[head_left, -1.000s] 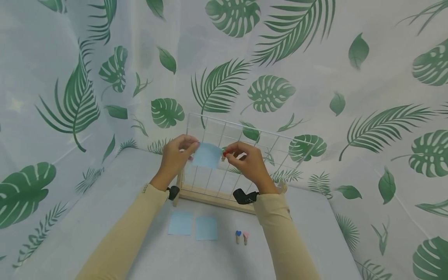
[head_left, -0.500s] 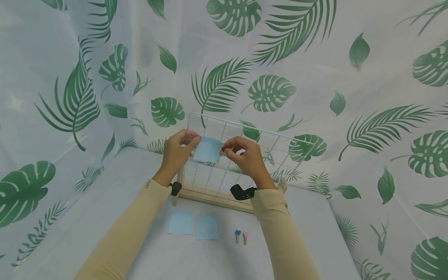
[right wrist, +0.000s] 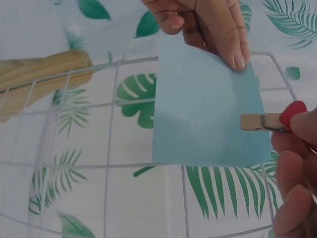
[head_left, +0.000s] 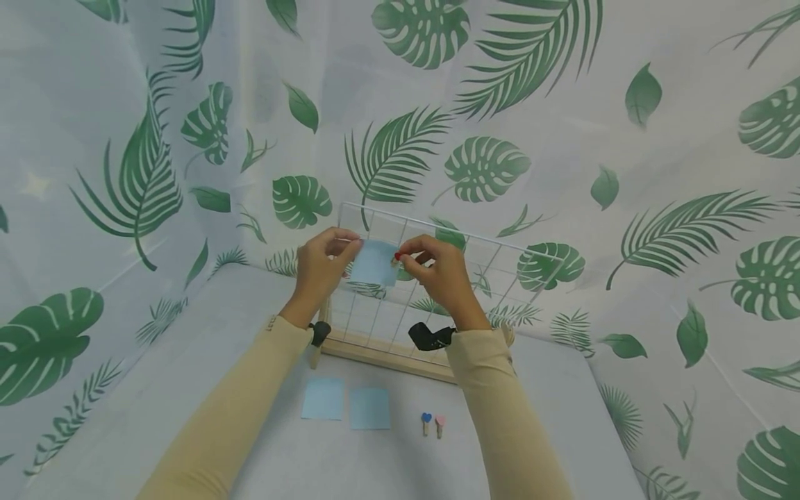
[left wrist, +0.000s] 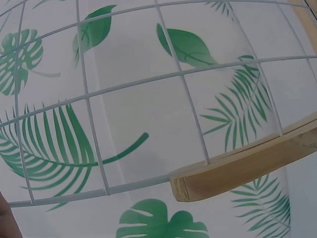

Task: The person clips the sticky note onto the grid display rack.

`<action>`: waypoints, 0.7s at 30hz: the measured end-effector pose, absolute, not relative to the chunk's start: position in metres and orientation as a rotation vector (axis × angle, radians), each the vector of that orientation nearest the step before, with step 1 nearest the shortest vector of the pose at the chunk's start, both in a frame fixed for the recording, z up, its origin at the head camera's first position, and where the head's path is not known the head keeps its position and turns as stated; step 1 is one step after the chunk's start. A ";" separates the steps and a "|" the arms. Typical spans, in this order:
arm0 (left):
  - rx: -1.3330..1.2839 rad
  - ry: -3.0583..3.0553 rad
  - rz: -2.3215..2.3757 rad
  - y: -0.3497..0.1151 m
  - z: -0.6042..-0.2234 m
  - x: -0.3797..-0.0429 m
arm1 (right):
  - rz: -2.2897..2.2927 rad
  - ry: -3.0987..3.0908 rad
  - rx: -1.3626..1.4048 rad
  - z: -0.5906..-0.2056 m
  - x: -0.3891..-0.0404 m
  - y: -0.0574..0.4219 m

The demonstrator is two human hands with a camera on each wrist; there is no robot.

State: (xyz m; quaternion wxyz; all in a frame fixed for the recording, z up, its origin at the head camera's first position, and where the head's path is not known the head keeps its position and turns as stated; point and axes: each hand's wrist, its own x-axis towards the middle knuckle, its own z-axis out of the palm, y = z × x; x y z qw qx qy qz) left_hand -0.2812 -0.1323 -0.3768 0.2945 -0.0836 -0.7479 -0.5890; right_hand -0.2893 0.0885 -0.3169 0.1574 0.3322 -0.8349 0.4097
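A light blue square of paper (head_left: 373, 264) is held up in front of a white wire grid (head_left: 431, 292). My left hand (head_left: 321, 267) pinches its upper left corner between thumb and fingers. My right hand (head_left: 440, 274) pinches a small wooden clothespin (right wrist: 260, 122) with a red heart (right wrist: 293, 115) on it. In the right wrist view the clothespin's tip overlaps the paper's edge; whether it clamps the paper I cannot tell. The left wrist view shows mostly the grid and its wooden frame (left wrist: 237, 176), with only a sliver of skin at the lower left.
Two more blue paper squares, a left one (head_left: 322, 398) and a right one (head_left: 370, 408), lie on the white table (head_left: 350, 465). To their right lie a clothespin with a blue heart (head_left: 427, 423) and one with a pink heart (head_left: 440, 426). Leaf-patterned cloth (head_left: 550, 139) hangs behind.
Both hands have moved up a little along the grid with the paper. The red-heart clothespin has come over the paper's right edge. The things on the table have not moved.
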 end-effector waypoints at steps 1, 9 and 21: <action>-0.217 -1.995 -1.561 -0.132 -0.377 -0.281 | 1.168 -2.367 0.950 -0.316 -0.290 0.087; -0.210 -1.989 -1.560 -0.131 -0.376 -0.284 | 1.177 -2.170 0.928 -0.314 -0.295 0.079; -0.212 -1.976 -1.570 -0.130 -0.377 -0.287 | 1.060 -2.118 0.938 -0.312 -0.301 0.065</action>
